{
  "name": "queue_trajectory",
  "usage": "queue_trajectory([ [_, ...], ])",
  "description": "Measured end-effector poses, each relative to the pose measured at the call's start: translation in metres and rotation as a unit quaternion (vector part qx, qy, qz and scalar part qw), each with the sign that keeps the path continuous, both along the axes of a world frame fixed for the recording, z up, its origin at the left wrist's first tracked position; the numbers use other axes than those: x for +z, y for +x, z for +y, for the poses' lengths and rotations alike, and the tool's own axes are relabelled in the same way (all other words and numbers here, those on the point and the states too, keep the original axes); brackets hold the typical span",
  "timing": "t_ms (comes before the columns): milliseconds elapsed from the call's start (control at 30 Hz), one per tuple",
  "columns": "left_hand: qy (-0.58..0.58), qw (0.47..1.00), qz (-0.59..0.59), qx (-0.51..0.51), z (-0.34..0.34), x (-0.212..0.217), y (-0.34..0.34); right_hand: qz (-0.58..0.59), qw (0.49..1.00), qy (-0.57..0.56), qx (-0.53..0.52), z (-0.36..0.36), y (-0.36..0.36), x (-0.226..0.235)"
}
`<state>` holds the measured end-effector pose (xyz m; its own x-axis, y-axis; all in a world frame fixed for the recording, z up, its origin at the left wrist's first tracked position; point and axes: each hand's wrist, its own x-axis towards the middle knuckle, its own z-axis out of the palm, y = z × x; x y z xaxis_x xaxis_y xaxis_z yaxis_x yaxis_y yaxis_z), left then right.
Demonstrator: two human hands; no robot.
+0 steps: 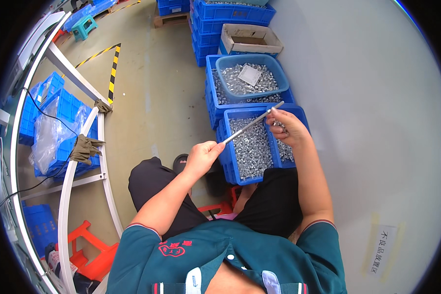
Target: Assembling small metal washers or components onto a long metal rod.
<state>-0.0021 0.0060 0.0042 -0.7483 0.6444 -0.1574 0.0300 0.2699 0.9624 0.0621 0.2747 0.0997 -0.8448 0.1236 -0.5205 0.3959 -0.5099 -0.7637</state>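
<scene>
My left hand (204, 158) is closed around the near end of a thin metal rod (247, 126), which slants up to the right over a blue bin (233, 169). Near the rod's far tip, my right hand (290, 128) pinches with thumb and finger where a small metal piece seems to sit on it. Several small metal nuts (280, 124) show in the curled fingers of that hand. Beneath both hands, the divided bin holds many small silvery metal parts (252, 152); my right hand and forearm hide some of its right compartment.
Behind it, a light blue tub (252, 95) of metal parts rests on another blue bin (210, 93). A white carton (252, 47) and stacked blue crates (206, 39) stand farther back. A white metal frame (63, 220) is at left, a grey wall (367, 122) at right.
</scene>
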Motion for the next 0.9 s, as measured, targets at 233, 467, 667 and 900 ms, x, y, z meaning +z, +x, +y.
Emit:
queue_trajectory([
  [233,0.012,1.000,0.000,0.008,-0.003,-0.006,-0.002,0.046,0.993,-0.065,-0.090,0.024,0.005,-0.006],
  [467,0.008,1.000,0.006,-0.005,-0.006,-0.003,0.001,0.105,0.977,-0.083,-0.168,0.027,0.009,-0.005],
  [667,-0.004,1.000,0.010,-0.012,-0.006,-0.004,0.002,0.122,0.965,-0.159,-0.169,0.028,0.008,-0.005],
  [900,0.001,1.000,0.011,-0.011,-0.005,-0.004,0.003,0.088,0.970,-0.112,-0.197,0.023,0.005,-0.008],
])
